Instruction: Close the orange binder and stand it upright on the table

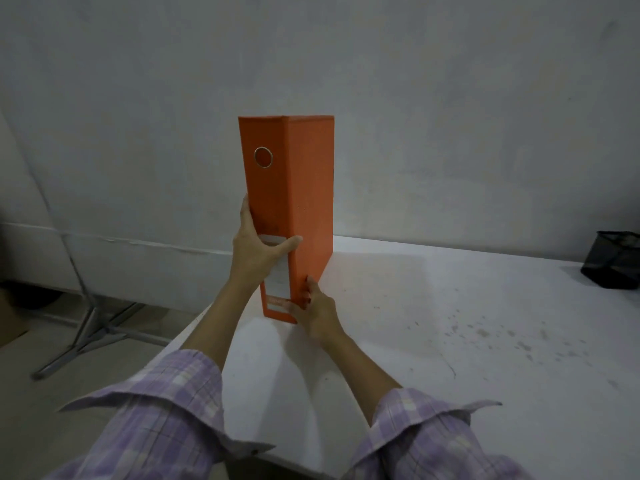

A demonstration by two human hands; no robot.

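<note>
The orange binder [304, 188] is closed and stands upright on the white table [450, 323], its spine with a metal-ringed finger hole and a grey label facing me. My left hand [254, 251] wraps the spine at mid-height, thumb across the label and fingers on the left cover. My right hand [313, 311] rests lower down, fingertips pressed against the right cover near the bottom corner. The binder's bottom edge meets the table near the table's left side.
A black mesh pen holder [613, 259] stands at the table's far right edge. A grey wall rises right behind the table. Off the table's left edge, a metal stand's legs [90, 327] spread on the floor beside a cardboard box [10, 317].
</note>
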